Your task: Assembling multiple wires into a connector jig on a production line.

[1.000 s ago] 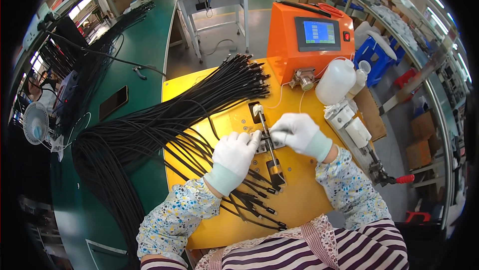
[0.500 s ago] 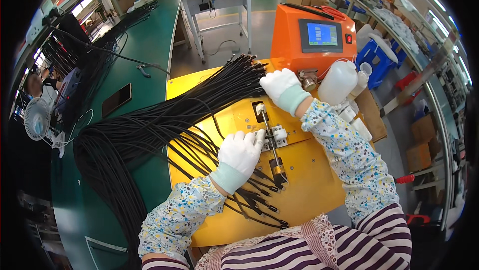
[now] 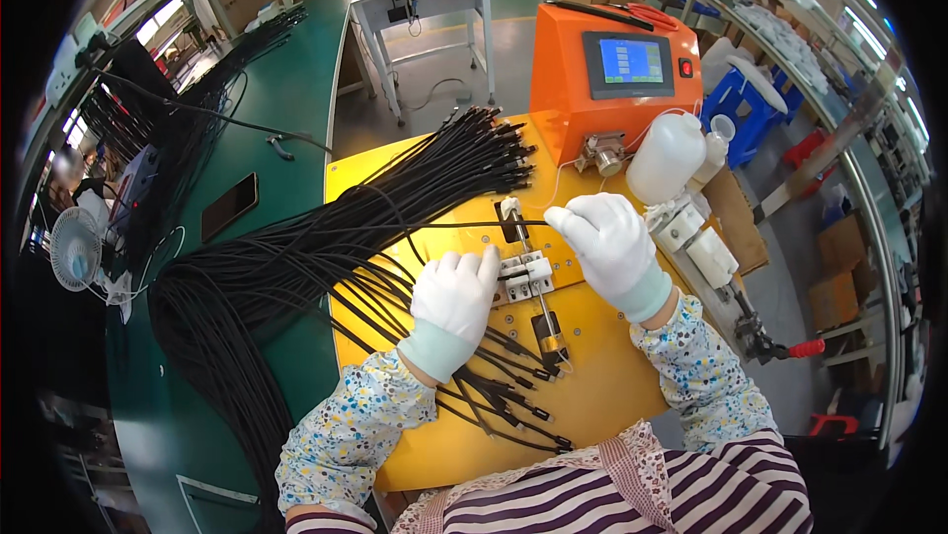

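My right hand (image 3: 607,248), in a white glove, pinches a black cable (image 3: 474,225) near its end. That cable stretches left across the bundle, above a small metal fixture (image 3: 525,277) on the yellow plate. My left hand (image 3: 452,302), also gloved, has its fingers curled at the fixture's left side. A short black piece shows in the fixture beside its fingertips; what the fingers hold is hidden. The large bundle of black cables (image 3: 395,193) lies to the left, its far ends fanned out at the plate's back. More cable ends (image 3: 513,401) with connectors lie in front of the fixture.
An orange machine (image 3: 563,70) with a blue screen stands at the back. Beside it are a white plastic bottle (image 3: 667,159) and a clamp with a red handle (image 3: 805,348). On the green table (image 3: 286,119) lie a phone (image 3: 229,206) and small pliers (image 3: 280,147).
My right hand has come from the bundle's far ends toward me and right, drawing out a black cable. My left hand has shifted slightly left at the fixture.
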`<action>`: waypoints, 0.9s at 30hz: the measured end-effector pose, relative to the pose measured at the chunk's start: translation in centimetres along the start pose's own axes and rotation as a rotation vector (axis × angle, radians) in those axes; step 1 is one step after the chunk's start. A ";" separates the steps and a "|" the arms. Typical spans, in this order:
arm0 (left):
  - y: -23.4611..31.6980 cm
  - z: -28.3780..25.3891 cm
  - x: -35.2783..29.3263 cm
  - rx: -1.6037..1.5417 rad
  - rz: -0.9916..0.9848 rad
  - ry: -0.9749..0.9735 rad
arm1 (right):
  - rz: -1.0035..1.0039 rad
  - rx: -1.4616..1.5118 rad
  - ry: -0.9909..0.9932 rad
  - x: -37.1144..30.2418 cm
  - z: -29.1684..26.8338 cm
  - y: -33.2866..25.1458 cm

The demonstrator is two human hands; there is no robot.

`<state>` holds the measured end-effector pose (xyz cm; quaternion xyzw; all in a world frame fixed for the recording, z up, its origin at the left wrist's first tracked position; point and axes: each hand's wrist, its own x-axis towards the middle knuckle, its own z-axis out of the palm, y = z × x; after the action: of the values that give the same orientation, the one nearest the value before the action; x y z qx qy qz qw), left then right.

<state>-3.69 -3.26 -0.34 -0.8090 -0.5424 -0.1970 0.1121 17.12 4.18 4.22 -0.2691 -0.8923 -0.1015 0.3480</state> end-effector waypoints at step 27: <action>1.3 -0.2 2.8 -0.612 -0.241 -0.067 | 0.409 0.668 -0.337 -2.3 1.3 1.6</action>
<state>-1.65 -1.52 1.08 -0.7411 -0.5533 -0.3360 -0.1781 18.64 5.10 1.69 -0.3258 -0.8489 0.3097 0.2781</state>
